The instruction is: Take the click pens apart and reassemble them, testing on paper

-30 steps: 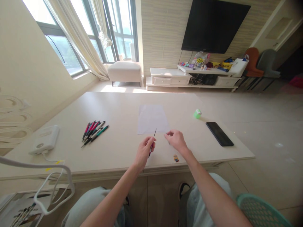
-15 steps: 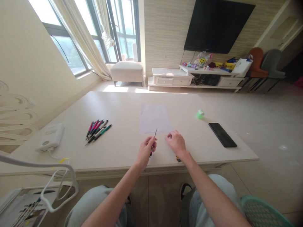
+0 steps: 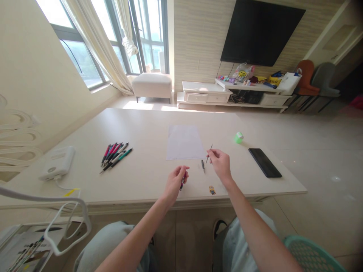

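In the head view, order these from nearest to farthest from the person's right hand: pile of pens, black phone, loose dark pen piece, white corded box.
From the right hand:
1. Loose dark pen piece: just left of it.
2. Black phone: out to the right.
3. Pile of pens: well to the left.
4. White corded box: beyond the pens, far left.

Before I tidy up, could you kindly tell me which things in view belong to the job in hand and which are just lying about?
Belongs to the job, it seems:
pen part, left hand
thin rod, right hand
dark pen piece
pen pile

Apparently lying about:
black phone
green container
cartoon sticker
paper sheet
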Demonstrator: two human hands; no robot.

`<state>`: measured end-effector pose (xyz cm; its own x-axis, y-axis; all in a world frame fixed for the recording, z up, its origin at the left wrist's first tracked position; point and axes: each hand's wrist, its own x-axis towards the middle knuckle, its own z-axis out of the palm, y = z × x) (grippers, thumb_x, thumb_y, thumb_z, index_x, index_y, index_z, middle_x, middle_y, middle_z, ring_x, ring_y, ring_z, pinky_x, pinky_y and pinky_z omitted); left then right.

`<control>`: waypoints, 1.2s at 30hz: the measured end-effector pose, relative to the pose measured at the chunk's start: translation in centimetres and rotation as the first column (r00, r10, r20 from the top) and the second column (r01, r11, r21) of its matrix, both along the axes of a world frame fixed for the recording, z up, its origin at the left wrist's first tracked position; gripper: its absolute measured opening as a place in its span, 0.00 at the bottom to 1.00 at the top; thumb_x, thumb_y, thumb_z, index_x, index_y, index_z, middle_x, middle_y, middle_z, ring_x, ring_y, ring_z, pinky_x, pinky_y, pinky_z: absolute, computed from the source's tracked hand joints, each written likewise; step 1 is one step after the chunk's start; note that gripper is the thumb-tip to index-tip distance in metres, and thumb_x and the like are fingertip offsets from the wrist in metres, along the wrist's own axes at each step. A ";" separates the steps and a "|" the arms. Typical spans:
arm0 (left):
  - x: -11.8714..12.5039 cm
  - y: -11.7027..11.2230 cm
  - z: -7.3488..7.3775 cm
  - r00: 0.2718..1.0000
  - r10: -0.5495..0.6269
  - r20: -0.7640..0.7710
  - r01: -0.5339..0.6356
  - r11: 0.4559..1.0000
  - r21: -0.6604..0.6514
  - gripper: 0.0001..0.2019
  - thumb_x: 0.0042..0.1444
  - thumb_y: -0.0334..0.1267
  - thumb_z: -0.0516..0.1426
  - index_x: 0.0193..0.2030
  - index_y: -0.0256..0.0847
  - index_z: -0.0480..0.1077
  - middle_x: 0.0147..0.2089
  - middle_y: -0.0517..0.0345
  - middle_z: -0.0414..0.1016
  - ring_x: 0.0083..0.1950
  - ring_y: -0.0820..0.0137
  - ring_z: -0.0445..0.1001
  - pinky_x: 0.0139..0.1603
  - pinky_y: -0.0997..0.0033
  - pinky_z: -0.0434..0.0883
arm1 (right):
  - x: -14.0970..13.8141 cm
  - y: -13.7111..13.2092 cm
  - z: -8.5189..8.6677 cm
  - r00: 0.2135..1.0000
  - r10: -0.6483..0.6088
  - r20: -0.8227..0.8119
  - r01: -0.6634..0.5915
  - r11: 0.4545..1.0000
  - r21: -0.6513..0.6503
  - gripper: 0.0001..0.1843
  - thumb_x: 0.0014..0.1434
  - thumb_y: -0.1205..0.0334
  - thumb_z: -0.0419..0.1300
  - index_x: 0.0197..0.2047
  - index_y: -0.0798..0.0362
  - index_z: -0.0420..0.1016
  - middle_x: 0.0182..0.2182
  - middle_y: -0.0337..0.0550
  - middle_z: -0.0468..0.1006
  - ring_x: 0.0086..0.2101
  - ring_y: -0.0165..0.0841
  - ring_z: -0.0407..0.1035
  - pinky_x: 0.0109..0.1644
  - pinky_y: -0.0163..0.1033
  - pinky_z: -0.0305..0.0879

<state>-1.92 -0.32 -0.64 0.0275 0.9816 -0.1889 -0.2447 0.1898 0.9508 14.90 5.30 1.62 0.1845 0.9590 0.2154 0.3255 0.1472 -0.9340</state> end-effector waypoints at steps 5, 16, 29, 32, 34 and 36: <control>-1.3 0.8 0.0 0.988 0.148 0.053 -0.147 0.989 -0.034 0.21 0.48 0.48 0.60 0.45 0.36 0.72 0.33 0.55 0.72 0.28 0.78 0.66 0.26 0.78 0.60 | -1.8 -1.1 -1.6 0.806 0.147 0.574 -0.086 0.987 -0.132 0.14 0.57 0.60 0.56 0.46 0.54 0.74 0.32 0.46 0.79 0.34 0.35 0.73 0.40 0.36 0.63; -1.9 1.3 0.3 0.896 0.150 -0.417 -0.133 0.989 0.071 0.19 0.47 0.51 0.59 0.38 0.36 0.75 0.34 0.48 0.79 0.35 0.66 0.75 0.30 0.72 0.67 | -2.3 -1.1 -1.5 0.659 0.115 0.744 0.014 0.986 -0.164 0.16 0.60 0.56 0.54 0.50 0.50 0.70 0.36 0.45 0.78 0.37 0.35 0.72 0.39 0.36 0.61; 0.3 3.5 -0.4 0.327 0.177 -0.928 0.108 0.969 0.223 0.16 0.59 0.46 0.50 0.45 0.38 0.71 0.33 0.50 0.77 0.34 0.64 0.73 0.35 0.69 0.62 | 3.1 -0.6 0.3 0.781 -0.026 0.624 0.133 0.983 -0.125 0.13 0.58 0.60 0.52 0.40 0.51 0.76 0.33 0.44 0.79 0.33 0.33 0.72 0.39 0.34 0.61; -0.6 3.2 0.4 0.355 0.177 -0.918 0.078 0.973 0.218 0.18 0.61 0.49 0.47 0.44 0.39 0.70 0.33 0.51 0.77 0.34 0.65 0.73 0.34 0.70 0.61 | 4.0 -0.7 0.0 0.734 0.064 0.676 0.128 0.965 -0.230 0.11 0.57 0.60 0.54 0.37 0.52 0.76 0.33 0.45 0.79 0.34 0.34 0.72 0.37 0.34 0.60; -1.8 2.4 0.9 0.317 0.165 -0.934 0.086 0.976 0.202 0.17 0.62 0.48 0.46 0.37 0.40 0.70 0.32 0.51 0.76 0.33 0.65 0.73 0.33 0.70 0.60 | 4.9 -0.9 -0.4 0.699 0.159 0.697 0.100 0.944 -0.315 0.09 0.55 0.61 0.55 0.34 0.53 0.77 0.32 0.46 0.79 0.34 0.34 0.72 0.36 0.33 0.60; -3.1 1.1 1.2 0.238 0.110 -0.965 0.125 0.982 0.143 0.17 0.61 0.46 0.46 0.32 0.40 0.70 0.31 0.51 0.76 0.32 0.65 0.72 0.31 0.70 0.58 | 5.8 -1.2 -0.9 0.675 0.234 0.700 0.061 0.927 -0.370 0.08 0.53 0.65 0.57 0.33 0.54 0.77 0.31 0.47 0.79 0.35 0.34 0.72 0.36 0.32 0.60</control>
